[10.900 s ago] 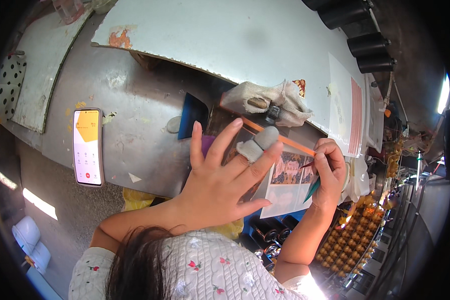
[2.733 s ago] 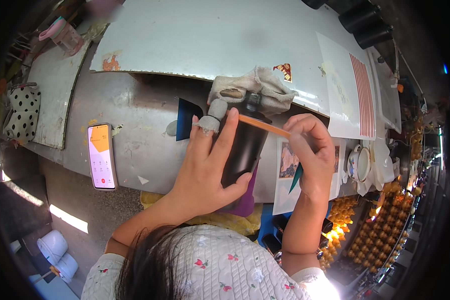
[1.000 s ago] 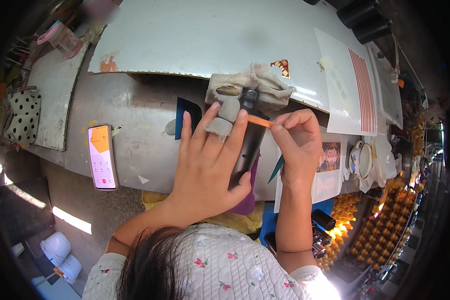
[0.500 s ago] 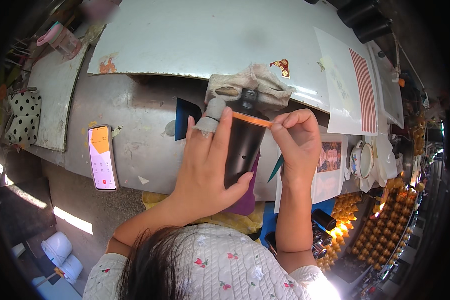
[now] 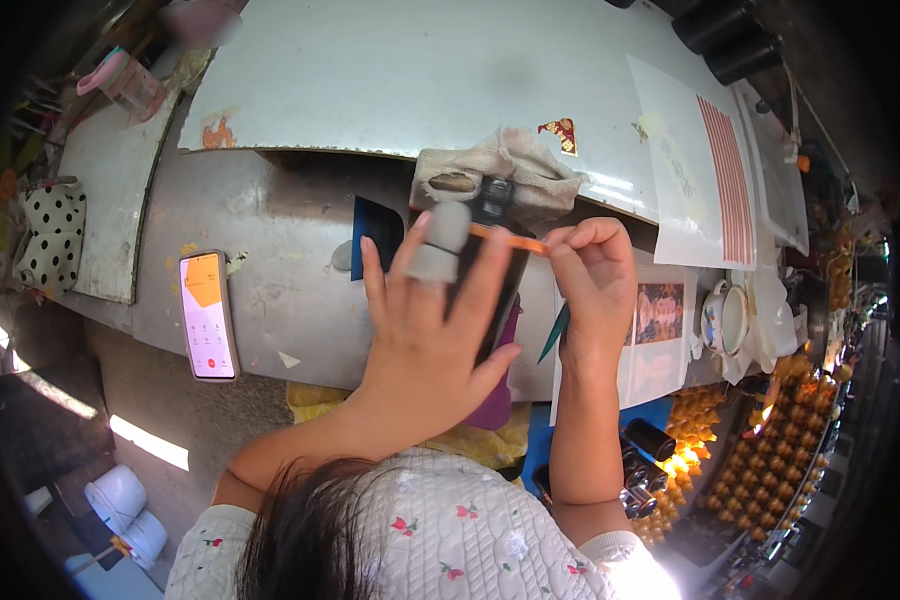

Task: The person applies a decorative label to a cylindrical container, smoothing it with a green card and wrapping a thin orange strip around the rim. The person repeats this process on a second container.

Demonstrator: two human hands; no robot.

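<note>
A black bottle-shaped piece lies in front of me, its narrow neck resting on a crumpled grey-white cloth. Across its shoulder runs a thin orange strip. My right hand pinches the strip's right end between thumb and forefinger. A green pointed blade-like tool sticks out below that palm; how it is held is hidden. Over the body of the black piece, my left hand spreads its fingers, one wrapped in grey covering. The index fingertip is by the strip's left end; whether it touches is blurred.
A lit phone lies on the metal table at left, with a dark blue flat piece nearer the middle. Beyond is a raised white board. Printed sheets and white bowls are at right; purple cloth lies near me.
My left fingers have lifted and spread apart, the hand shifting slightly over the black piece. My right hand keeps its pinch on the orange strip, nearly still.
</note>
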